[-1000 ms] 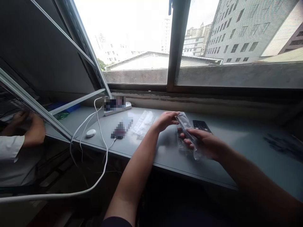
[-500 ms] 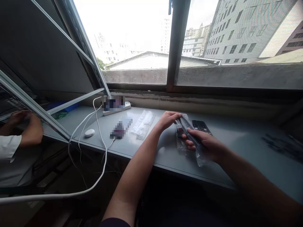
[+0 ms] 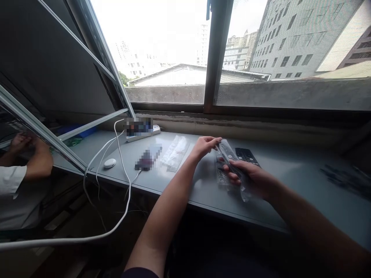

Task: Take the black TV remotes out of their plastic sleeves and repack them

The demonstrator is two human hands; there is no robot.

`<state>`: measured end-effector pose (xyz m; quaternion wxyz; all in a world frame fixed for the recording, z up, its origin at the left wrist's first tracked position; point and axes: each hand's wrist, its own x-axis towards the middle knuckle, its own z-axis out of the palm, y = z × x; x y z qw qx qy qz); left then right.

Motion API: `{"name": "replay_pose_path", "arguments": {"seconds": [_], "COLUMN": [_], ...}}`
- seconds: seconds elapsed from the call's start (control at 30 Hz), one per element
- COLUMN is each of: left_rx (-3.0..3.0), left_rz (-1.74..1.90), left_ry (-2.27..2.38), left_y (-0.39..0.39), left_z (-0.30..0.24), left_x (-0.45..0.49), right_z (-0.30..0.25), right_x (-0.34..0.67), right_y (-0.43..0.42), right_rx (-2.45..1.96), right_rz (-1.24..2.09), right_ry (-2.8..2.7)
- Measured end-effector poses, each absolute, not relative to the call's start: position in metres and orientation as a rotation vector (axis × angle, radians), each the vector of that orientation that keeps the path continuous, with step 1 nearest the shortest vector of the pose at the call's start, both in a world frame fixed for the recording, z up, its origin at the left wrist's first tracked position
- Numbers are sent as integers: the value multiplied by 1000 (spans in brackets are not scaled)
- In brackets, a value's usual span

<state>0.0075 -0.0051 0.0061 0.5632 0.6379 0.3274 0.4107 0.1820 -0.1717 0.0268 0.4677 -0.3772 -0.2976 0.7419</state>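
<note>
My right hand (image 3: pixel 251 178) grips a black remote control inside a clear plastic bag (image 3: pixel 232 162), held just above the grey table (image 3: pixel 290 185). My left hand (image 3: pixel 206 146) pinches the far end of that bag. Under the bag lies another bagged remote (image 3: pixel 220 175). A bare black remote (image 3: pixel 247 155) lies on the table just right of the held one.
Empty clear bags (image 3: pixel 175 151) lie left of my hands, with a blurred phone (image 3: pixel 147 158), a white power strip (image 3: pixel 142 130), a white puck (image 3: pixel 110 163) and white cables (image 3: pixel 121 162). At far left, another person's arm (image 3: pixel 29 158) in a white sleeve. A window runs behind.
The bagged remote and both hands shifted slightly; my left hand's fingers closed on the bag's far end. The person at left drew their hands a little further left.
</note>
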Motion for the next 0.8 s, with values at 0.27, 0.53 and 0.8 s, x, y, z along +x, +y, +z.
{"name": "replay_pose_path", "arguments": {"seconds": [0.27,0.53,0.8], "left_rx": [1458,1498,1638], "left_rz": [877,929,918], "left_ry": [776,726,691], "left_y": [-12,-8,-7], "left_z": [12,8,3], "left_x": [9,11,13], "right_z": [30,29,30], "right_x": [177,178,179], "right_y": [-173,-173,-173], "right_rx": [-899,-903,-904], "right_rz": [1756,1779,1819], "right_ry": [-785,-753,-761]}}
